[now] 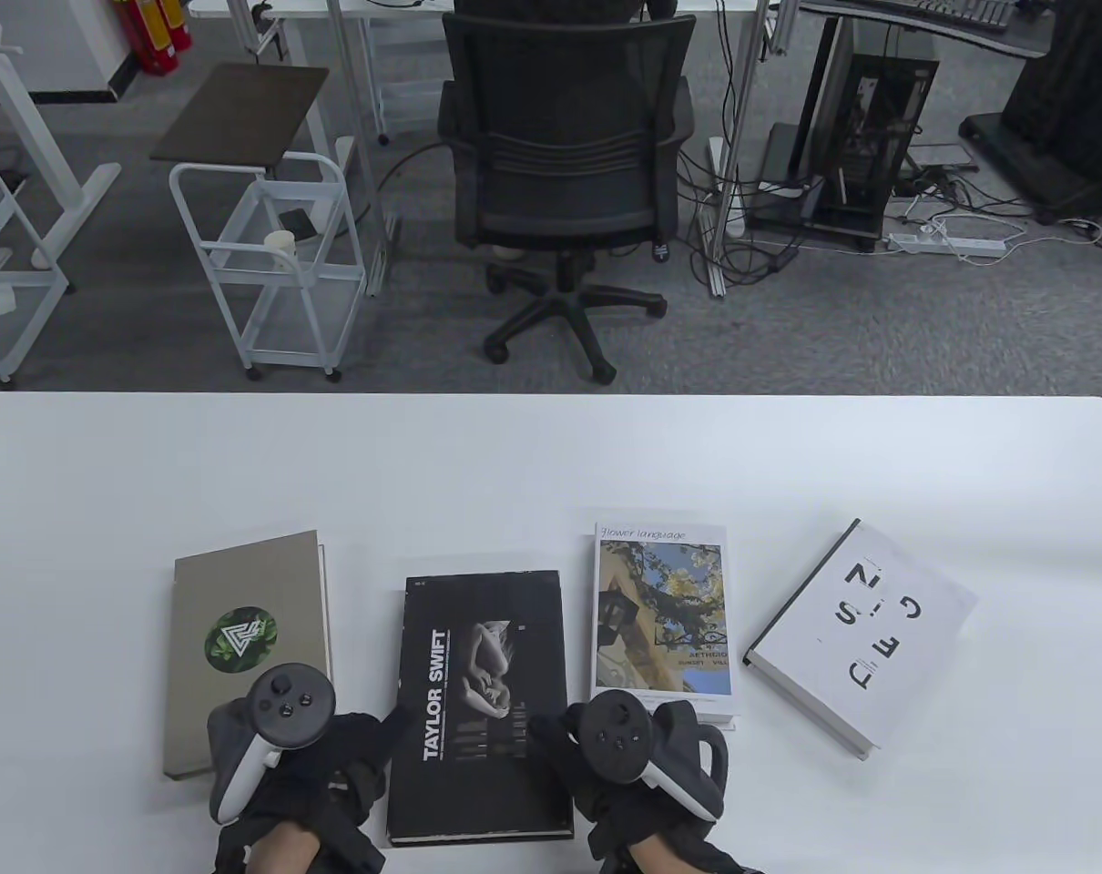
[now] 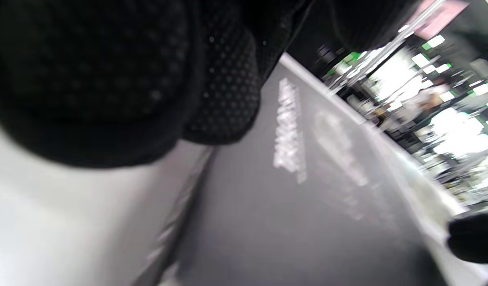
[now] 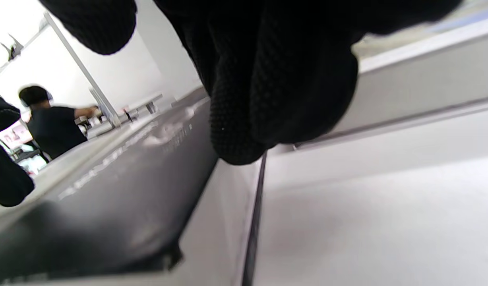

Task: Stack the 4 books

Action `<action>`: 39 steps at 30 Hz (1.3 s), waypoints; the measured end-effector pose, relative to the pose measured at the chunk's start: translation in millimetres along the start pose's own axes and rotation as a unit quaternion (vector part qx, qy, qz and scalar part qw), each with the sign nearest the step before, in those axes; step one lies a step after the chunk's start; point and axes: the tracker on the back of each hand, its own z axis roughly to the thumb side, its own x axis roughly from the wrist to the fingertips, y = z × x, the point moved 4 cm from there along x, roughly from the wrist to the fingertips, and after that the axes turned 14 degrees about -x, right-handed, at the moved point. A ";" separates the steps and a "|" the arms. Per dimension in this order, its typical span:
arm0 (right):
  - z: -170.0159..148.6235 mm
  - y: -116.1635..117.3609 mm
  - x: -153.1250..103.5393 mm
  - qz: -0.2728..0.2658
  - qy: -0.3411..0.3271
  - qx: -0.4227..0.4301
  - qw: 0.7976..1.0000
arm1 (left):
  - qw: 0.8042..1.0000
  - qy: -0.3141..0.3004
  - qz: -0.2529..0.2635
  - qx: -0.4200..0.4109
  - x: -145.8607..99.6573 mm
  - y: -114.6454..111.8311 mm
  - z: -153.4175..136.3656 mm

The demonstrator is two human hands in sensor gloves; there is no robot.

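Four books lie side by side on the white table (image 1: pixel 551 455): an olive book with a green round logo (image 1: pixel 246 628), a black "Taylor Swift" book (image 1: pixel 483 701), a white "flower language" book (image 1: pixel 662 610) and a tilted white book with black letters (image 1: pixel 861 637). My left hand (image 1: pixel 369 742) grips the black book's left edge, thumb on the cover. My right hand (image 1: pixel 560 742) grips its right edge, thumb on the cover. The book lies flat. In the left wrist view, fingers (image 2: pixel 224 99) sit at the book's (image 2: pixel 287 190) edge. The right wrist view shows fingers (image 3: pixel 268 99) beside it (image 3: pixel 121 190).
The olive book sits just left of my left hand, and the flower book touches my right hand's far side. Beyond the table's far edge are an office chair (image 1: pixel 560 164) and a white cart (image 1: pixel 269 255) on the floor.
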 end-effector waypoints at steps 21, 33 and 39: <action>3.5 34.4 8.6 0.110 0.007 -0.035 0.993 | 0.992 0.067 -0.097 0.049 14.1 -42.0 -18.7; 2.7 42.8 11.9 0.142 -0.007 0.047 0.989 | 0.989 0.071 -0.119 0.050 14.5 -46.8 -16.0; 3.2 42.8 12.2 0.145 -0.008 0.051 0.988 | 0.990 0.057 -0.126 0.011 15.2 -42.2 -18.1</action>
